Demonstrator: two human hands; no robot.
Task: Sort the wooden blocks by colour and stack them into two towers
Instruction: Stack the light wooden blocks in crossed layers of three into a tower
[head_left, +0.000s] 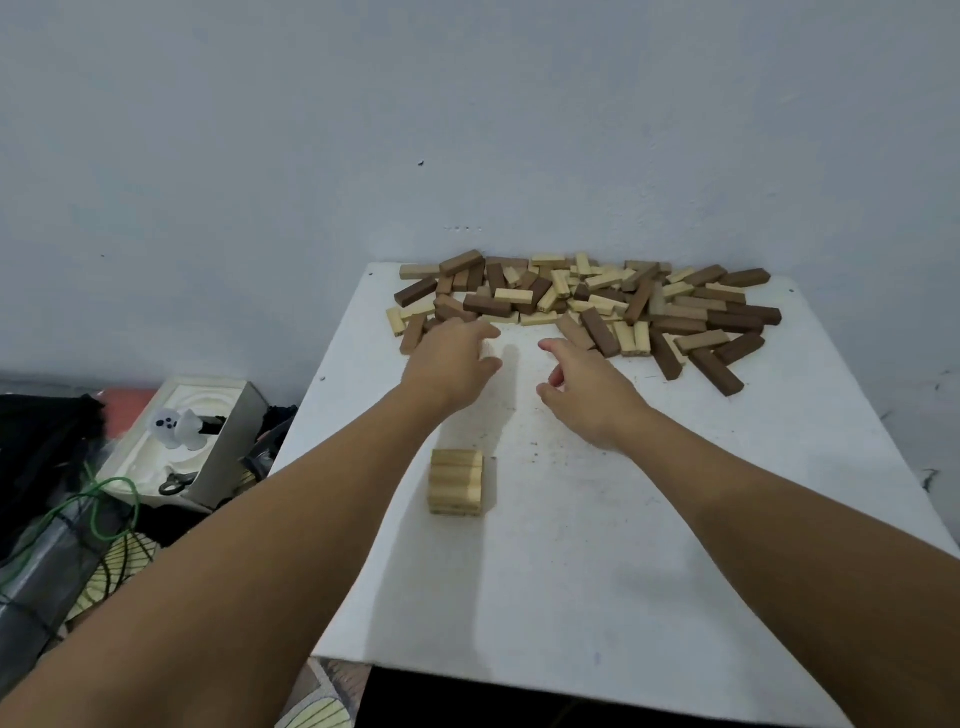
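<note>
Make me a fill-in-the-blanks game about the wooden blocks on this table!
1. The small stack of pale wooden blocks stands on the ____ table.
2. The mixed heap of loose blocks lies against the ____.
3. The started stack holds only ____ blocks.
4. Near the heap, the left hand and right hand hold ____.

Missing words: white; wall; pale; nothing

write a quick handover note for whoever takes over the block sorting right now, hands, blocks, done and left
Left hand: reaching into the near left edge of the mixed pile; fingers hidden, grip unclear.
Right hand: open, empty, just short of the pile.
Blocks: light and dark ones lie jumbled at the far end of the white table.
Done: a short light tower stands near the table's left side.
Left: no dark tower yet; nearly all blocks still to sort and stack.
</note>
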